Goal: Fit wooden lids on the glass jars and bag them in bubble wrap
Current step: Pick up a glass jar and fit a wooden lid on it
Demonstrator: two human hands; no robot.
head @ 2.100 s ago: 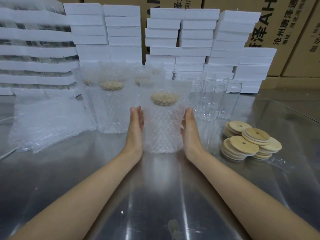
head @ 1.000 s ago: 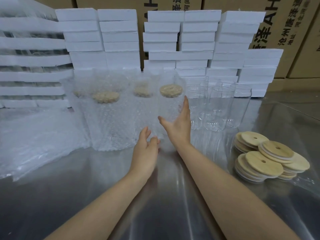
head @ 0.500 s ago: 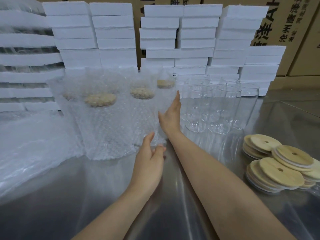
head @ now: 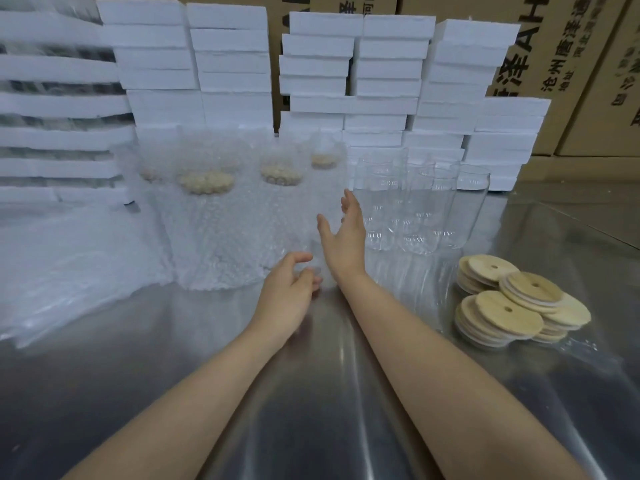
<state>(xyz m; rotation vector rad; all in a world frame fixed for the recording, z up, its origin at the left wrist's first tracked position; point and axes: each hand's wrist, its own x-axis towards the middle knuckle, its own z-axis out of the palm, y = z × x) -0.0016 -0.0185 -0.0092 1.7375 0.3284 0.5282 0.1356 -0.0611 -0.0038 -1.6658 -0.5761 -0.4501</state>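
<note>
Centrally, at least four bagged jars (head: 214, 230) stood upright in a cluster on the far-middle part of the table (head: 311, 393). Each was sheathed in bubble wrap, with a wooden lid showing dimly through it near the top. The rightmost bagged jar (head: 325, 188) stood farthest back in the cluster, between the other wrapped jars and the bare jars (head: 415, 209).

The right hand (head: 346, 237) was raised just right of this jar. Its palm was turned left, its fingers straight and its thumb spread, and it gripped nothing. Whether the palm touched the wrap could not be told. The left hand (head: 287, 292) lay nearer, at the foot of the cluster, with its fingers loosely curled around nothing. Contact between its fingertips and the wrap could not be told either.

The bare jars, clear and lidless, stood upright and close together just right of the right hand. Loose lids (head: 512, 303), round and each with a small hole, lay in overlapping stacks on the right of the table, well apart from both hands. Flat bags (head: 69, 265) of bubble wrap lay heaped on the left, touching the cluster's left edge. Stacked white foam blocks (head: 346, 81) lined the far edge of the table, and printed cartons (head: 571, 64) stood behind them.
</note>
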